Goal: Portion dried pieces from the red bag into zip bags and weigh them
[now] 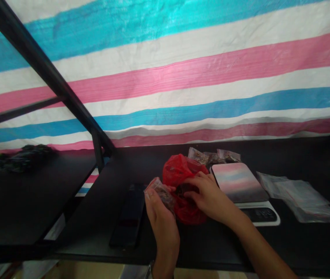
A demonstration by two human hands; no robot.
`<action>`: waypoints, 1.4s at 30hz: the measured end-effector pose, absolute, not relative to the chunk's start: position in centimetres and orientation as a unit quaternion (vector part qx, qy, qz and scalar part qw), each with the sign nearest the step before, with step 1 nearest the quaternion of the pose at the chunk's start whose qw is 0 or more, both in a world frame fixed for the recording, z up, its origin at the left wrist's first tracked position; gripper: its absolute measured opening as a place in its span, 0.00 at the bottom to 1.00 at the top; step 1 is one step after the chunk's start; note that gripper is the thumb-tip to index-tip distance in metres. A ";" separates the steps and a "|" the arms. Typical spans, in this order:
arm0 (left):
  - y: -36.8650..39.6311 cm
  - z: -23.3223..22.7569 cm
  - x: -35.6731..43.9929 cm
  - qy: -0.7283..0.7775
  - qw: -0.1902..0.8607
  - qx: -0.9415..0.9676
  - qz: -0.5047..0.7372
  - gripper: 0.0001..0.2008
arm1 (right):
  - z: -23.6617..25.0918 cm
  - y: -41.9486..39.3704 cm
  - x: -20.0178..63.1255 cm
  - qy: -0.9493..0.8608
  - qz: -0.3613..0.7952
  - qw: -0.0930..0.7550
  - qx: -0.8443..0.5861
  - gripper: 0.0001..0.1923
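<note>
My left hand [159, 215] holds a small clear plastic bag [159, 190] with dark brown bits in it, just left of a red plastic bag [179, 170]. My right hand [208, 195] reaches into the opening of the red bag, its fingers on dark contents inside. Both hands are over a black table [200, 244].
A white digital scale [242, 186] with a shiny platform stands right of the red bag. Several filled clear bags [214, 156] lie behind it. A stack of empty clear bags [301, 195] lies at the right. A dark flat device [128, 217] lies left of my hands. A black metal frame [54, 81] rises at the left.
</note>
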State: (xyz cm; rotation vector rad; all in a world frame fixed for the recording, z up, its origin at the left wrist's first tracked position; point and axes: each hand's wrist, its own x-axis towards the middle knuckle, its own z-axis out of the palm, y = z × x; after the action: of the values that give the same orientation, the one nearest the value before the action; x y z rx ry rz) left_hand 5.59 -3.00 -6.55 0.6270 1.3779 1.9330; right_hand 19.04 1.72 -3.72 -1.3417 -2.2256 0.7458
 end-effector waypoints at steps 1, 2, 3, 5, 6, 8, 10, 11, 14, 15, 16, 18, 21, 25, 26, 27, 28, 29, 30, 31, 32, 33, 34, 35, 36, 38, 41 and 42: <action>-3.0 -6.4 5.7 0.524 0.343 0.234 0.744 0.31 | -3.6 1.6 18.9 -0.808 0.254 0.207 -0.490 0.19; -3.0 -6.3 5.8 0.520 0.349 0.227 0.746 0.30 | -3.5 1.5 18.8 -0.811 0.234 0.194 -0.500 0.19; -3.1 -6.2 5.9 0.518 0.351 0.220 0.749 0.29 | -3.4 1.4 18.7 -0.814 0.214 0.181 -0.508 0.19; -3.1 -6.0 6.2 0.513 0.350 0.207 0.756 0.28 | -3.1 1.3 18.5 -0.821 0.199 0.164 -0.509 0.17; -3.1 -5.9 6.3 0.510 0.351 0.202 0.759 0.27 | -3.1 1.3 18.4 -0.823 0.205 0.162 -0.504 0.16; -3.0 -5.8 6.4 0.505 0.358 0.192 0.762 0.27 | -3.0 1.2 18.3 -0.824 0.225 0.163 -0.493 0.15; -2.9 -5.7 6.4 0.505 0.365 0.179 0.762 0.27 | -3.0 1.2 18.2 -0.823 0.242 0.163 -0.487 0.15; -2.9 -5.7 6.4 0.505 0.366 0.172 0.762 0.27 | -3.1 1.1 18.2 -0.822 0.251 0.164 -0.484 0.16; -2.7 -5.6 6.3 0.502 0.367 0.164 0.766 0.27 | -3.2 0.9 18.2 -0.817 0.284 0.179 -0.469 0.19; -2.7 -5.6 6.2 0.499 0.365 0.165 0.768 0.27 | -3.2 0.9 18.3 -0.813 0.290 0.187 -0.469 0.20; -2.7 -5.6 6.2 0.496 0.361 0.167 0.772 0.27 | -3.2 0.8 18.3 -0.808 0.296 0.195 -0.470 0.20; -2.6 -5.6 6.2 0.491 0.356 0.173 0.776 0.27 | -3.3 0.8 18.4 -0.799 0.309 0.208 -0.472 0.20; -2.6 -5.7 6.1 0.500 0.341 0.202 0.770 0.28 | -3.4 1.1 18.7 -0.780 0.329 0.231 -0.480 0.18; -2.8 -5.6 5.8 0.568 0.233 0.287 0.735 0.29 | -3.8 1.8 19.4 -0.746 0.373 0.278 -0.477 0.17; -2.9 -5.5 5.8 0.576 0.197 0.314 0.728 0.29 | -3.8 1.9 19.6 -0.736 0.383 0.295 -0.474 0.17; -3.0 -5.3 5.8 0.577 0.166 0.340 0.724 0.29 | -3.8 2.0 19.9 -0.726 0.392 0.311 -0.471 0.17; -3.2 -5.2 5.9 0.571 0.144 0.366 0.720 0.28 | -3.7 2.1 20.1 -0.717 0.402 0.327 -0.466 0.18; -3.3 -5.1 6.0 0.564 0.134 0.390 0.716 0.27 | -3.5 2.2 20.4 -0.709 0.410 0.341 -0.460 0.17; -3.5 -5.0 6.2 0.558 0.135 0.408 0.710 0.26 | -3.1 2.2 20.7 -0.704 0.419 0.354 -0.452 0.17; -3.6 -5.0 6.4 0.553 0.145 0.424 0.703 0.26 | -2.7 2.2 21.1 -0.700 0.425 0.365 -0.443 0.17; -3.6 -5.0 6.6 0.550 0.161 0.438 0.692 0.25 | -2.2 2.2 21.4 -0.697 0.427 0.377 -0.435 0.16; -3.6 -5.1 6.8 0.552 0.178 0.451 0.678 0.25 | -1.7 2.1 21.7 -0.696 0.420 0.391 -0.432 0.17; -3.5 -5.2 7.0 0.556 0.191 0.464 0.663 0.25 | -1.1 2.0 22.0 -0.694 0.403 0.407 -0.436 0.17; -3.4 -5.4 7.1 0.562 0.201 0.476 0.646 0.24 | -0.6 1.8 22.2 -0.693 0.375 0.422 -0.448 0.17; -3.2 -5.5 7.3 0.567 0.207 0.488 0.631 0.23 | 0.0 1.6 22.4 -0.692 0.340 0.437 -0.464 0.17; -2.9 -5.7 7.5 0.570 0.217 0.506 0.610 0.23 | 0.9 1.0 22.6 -0.695 0.261 0.454 -0.492 0.16; -2.6 -5.7 7.7 0.557 0.232 0.521 0.603 0.22 | 1.7 0.0 22.6 -0.736 0.159 0.436 -0.494 0.17; -2.5 -5.8 7.8 0.554 0.235 0.525 0.603 0.22 | 1.8 -0.2 22.5 -0.755 0.133 0.420 -0.486 0.17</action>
State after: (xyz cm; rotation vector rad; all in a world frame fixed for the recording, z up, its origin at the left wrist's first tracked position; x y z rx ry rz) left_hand 7.75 -2.51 -5.75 1.4396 1.5189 1.6535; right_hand 22.51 -0.24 1.76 -1.2179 -1.8912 0.3329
